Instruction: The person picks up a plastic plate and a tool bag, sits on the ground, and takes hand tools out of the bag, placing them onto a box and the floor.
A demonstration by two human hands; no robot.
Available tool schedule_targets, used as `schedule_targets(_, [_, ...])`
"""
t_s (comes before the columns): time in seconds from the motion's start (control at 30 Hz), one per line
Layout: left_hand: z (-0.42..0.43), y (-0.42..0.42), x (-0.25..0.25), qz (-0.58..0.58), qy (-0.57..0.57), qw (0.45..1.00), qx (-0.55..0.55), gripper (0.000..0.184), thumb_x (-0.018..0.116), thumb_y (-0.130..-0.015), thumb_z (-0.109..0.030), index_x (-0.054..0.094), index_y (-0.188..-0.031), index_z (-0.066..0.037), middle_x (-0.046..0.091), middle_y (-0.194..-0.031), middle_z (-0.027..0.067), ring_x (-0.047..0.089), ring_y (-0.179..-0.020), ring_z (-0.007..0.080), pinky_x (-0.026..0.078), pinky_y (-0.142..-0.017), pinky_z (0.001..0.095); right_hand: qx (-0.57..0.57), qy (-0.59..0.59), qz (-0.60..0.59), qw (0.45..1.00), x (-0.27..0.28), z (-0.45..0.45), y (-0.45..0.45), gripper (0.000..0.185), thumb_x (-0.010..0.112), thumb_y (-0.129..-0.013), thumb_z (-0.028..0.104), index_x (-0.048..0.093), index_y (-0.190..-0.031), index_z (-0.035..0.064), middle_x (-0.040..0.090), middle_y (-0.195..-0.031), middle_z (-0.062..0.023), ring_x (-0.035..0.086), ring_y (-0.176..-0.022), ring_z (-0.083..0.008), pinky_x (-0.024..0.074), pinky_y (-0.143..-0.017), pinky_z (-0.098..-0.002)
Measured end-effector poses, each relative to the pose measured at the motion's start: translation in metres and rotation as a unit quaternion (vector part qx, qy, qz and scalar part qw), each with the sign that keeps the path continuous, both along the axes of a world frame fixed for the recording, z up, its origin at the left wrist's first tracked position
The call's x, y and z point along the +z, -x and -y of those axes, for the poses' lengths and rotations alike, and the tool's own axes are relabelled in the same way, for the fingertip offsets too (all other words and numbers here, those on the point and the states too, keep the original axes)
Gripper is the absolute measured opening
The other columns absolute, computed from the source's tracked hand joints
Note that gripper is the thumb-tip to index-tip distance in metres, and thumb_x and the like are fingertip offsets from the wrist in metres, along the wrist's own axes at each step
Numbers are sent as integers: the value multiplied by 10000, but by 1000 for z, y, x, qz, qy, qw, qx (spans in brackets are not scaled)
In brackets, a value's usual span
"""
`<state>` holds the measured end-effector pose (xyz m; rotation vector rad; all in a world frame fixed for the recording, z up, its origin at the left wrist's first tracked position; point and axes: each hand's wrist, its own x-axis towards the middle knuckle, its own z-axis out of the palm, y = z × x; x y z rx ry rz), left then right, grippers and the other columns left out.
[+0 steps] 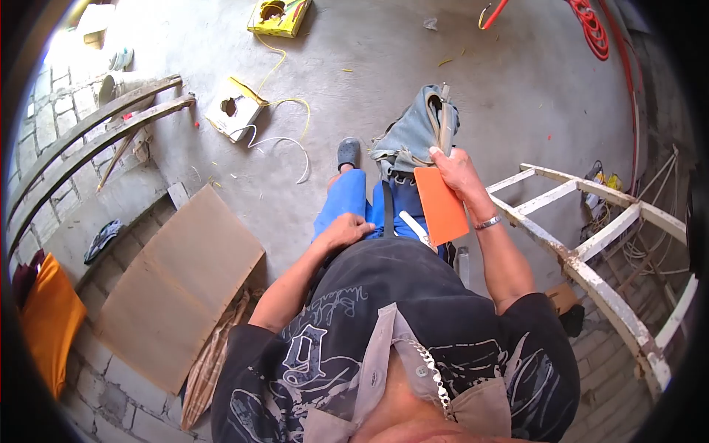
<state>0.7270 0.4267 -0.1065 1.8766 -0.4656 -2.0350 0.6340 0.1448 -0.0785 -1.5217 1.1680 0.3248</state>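
My right hand (456, 171) is closed on the pale edge of an open blue-grey cloth bag (413, 133), thumb on top. An orange flat rectangular piece (442, 207) hangs just below this hand, against its palm side; whether the fingers hold it too is not clear. My left hand (347, 230) rests at my waist on the blue trousers (342, 201), its fingers bent and partly hidden against the cloth. A white handle-like piece (415, 227) sticks up at my waist beside a dark strap.
A white metal ladder (545, 199) lies at the right. Brown board (181, 284) stands at the lower left. Cable boxes, one white (235, 109) and one yellow (281, 16), trail wires on the floor. Red hose (588, 29) hangs at the upper right; curved bars (96, 118) jut in from the left.
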Motion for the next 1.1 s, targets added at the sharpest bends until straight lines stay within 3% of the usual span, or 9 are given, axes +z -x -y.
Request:
schedule_targets(0.13, [24,-4,-11,186,118,975,37,342,597,-851,-343,661,-825,-8,614,-772,242,616,-723,376,476,-669,425,35,-21,-20,999,7,21,-40,415,577,-843,338,551,-698,-50,557,-597,-97,521,-589,-141,448,-553,-342])
schedule_targets(0.3, [46,-25,-25,176,158,970,-59,354,609,-828,-357,679,-842,-10,640,-792,223,622,-746,385,479,-682,449,117,83,-57,988,6,52,-105,434,569,-832,350,548,-687,-59,582,-610,-146,574,-599,-194,467,-584,-372])
schedule_targets(0.37, [55,-45,-25,-19,95,995,24,375,623,-827,-377,682,-802,-8,643,-709,182,625,-651,296,475,-634,405,110,18,-52,992,2,60,-134,435,563,-830,352,558,-695,-61,581,-620,-165,579,-603,-212,469,-594,-380])
schedule_targets(0.47, [70,-89,-43,-86,29,986,140,409,628,-828,-402,677,-751,-3,625,-634,115,569,-594,170,454,-590,354,180,75,-89,977,15,69,-202,430,559,-834,351,562,-697,-55,580,-619,-162,564,-595,-205,465,-593,-376])
schedule_targets(0.6, [98,-179,-47,-154,8,978,142,402,634,-846,-396,660,-709,-19,555,-592,4,489,-569,76,400,-527,269,209,121,-126,962,-18,75,-276,420,558,-840,346,546,-683,-44,558,-592,-127,528,-574,-181,451,-569,-369])
schedule_targets(0.7, [108,-220,-66,-120,58,982,137,339,647,-848,-339,670,-772,-9,579,-621,17,519,-573,78,419,-531,247,191,47,-82,977,-53,89,-333,465,561,-833,395,509,-648,-28,509,-568,-85,487,-538,-164,421,-524,-379])
schedule_targets(0.8, [114,-253,-98,-230,-34,931,281,267,634,-859,-263,670,-852,2,603,-663,32,550,-589,94,449,-547,243,240,100,-73,963,-102,104,-385,524,548,-823,425,502,-615,-54,489,-525,-179,523,-508,-233,433,-523,-398])
schedule_targets(1.0, [123,-361,-194,160,215,916,300,259,566,-872,-215,667,-921,18,610,-666,55,574,-594,135,456,-546,289,273,77,-10,959,-175,117,-509,551,531,-832,422,567,-648,-96,531,-601,-312,608,-632,-428,458,-574,-458])
schedule_targets(1.1, [140,-411,-253,169,86,871,453,242,531,-883,-156,652,-991,24,617,-696,55,590,-631,124,465,-555,252,352,114,39,928,-214,118,-561,536,525,-846,409,592,-707,-104,545,-639,-325,602,-666,-455,470,-601,-465])
